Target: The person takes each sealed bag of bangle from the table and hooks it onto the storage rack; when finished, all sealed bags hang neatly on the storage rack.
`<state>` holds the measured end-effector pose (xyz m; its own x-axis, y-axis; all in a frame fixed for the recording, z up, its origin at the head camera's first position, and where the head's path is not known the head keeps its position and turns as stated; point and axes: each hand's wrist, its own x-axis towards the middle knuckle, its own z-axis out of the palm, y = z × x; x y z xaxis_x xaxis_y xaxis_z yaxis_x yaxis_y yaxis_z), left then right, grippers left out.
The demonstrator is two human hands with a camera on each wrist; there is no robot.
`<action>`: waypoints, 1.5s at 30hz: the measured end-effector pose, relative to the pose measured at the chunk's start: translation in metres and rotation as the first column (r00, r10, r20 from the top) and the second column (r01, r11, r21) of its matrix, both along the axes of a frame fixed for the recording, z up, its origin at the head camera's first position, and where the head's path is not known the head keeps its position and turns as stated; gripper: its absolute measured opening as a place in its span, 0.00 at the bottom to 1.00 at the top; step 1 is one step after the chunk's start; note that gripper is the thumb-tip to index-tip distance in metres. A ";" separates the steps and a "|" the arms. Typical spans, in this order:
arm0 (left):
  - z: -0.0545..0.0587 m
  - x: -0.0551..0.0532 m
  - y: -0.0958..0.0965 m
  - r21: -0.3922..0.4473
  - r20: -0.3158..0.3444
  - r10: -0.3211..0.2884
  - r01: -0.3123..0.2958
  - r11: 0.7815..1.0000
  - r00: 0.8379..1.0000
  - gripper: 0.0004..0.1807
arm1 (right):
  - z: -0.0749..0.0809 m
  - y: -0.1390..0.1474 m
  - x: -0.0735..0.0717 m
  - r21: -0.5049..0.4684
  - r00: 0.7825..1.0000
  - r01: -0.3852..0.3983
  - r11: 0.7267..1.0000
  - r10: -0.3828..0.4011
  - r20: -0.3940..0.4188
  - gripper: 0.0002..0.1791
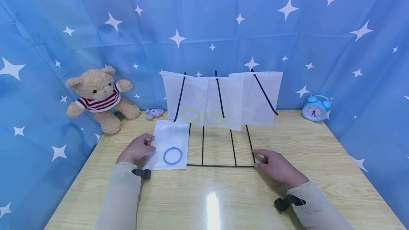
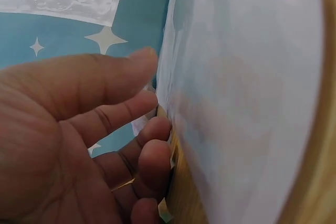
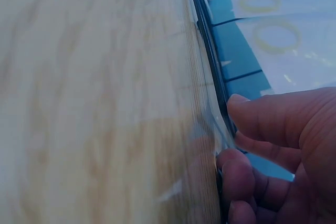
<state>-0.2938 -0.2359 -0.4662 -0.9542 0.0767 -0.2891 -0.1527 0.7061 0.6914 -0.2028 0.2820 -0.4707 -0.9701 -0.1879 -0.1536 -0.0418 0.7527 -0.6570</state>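
Note:
A clear zip bag with a blue ring [image 1: 173, 156] inside lies at the left of a black wire rack, covering part of its base. Beside the bag's left edge is my left hand [image 1: 136, 148], its fingers loosely bent. In the left wrist view those fingertips come right up to the bag [image 2: 236, 98], with nothing pinched between them. My right hand [image 1: 275, 165] holds the front right corner of the rack [image 1: 223, 166], thumb and forefinger at the wire. Clear bags [image 1: 223, 97] hang on the rack's slanted arms; yellow-green rings [image 1: 213, 118] show in two of them.
A teddy bear [image 1: 99, 98] in a striped top sits at the back left, near a small purple toy [image 1: 154, 113]. A light blue alarm clock [image 1: 315, 108] stands at the back right. Blue star-patterned cloth [image 1: 204, 20] surrounds the wooden table [image 1: 172, 194].

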 end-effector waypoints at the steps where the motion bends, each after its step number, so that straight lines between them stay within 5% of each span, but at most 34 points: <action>1: 0.000 0.000 0.000 -0.002 0.001 -0.001 0.001 1.000 1.000 0.32 | 0.000 0.000 0.000 0.000 1.000 0.002 1.000 -0.002 0.002 0.31; 23: -0.009 -0.007 0.004 -0.097 0.033 0.004 -0.001 0.995 0.999 0.50 | 0.002 -0.001 0.002 -0.019 1.000 -0.003 1.000 0.003 -0.011 0.31; 45: -0.006 -0.004 0.004 -0.179 0.007 0.024 -0.022 0.984 1.000 0.41 | 0.001 -0.001 0.001 -0.007 1.000 -0.006 1.000 0.005 -0.014 0.30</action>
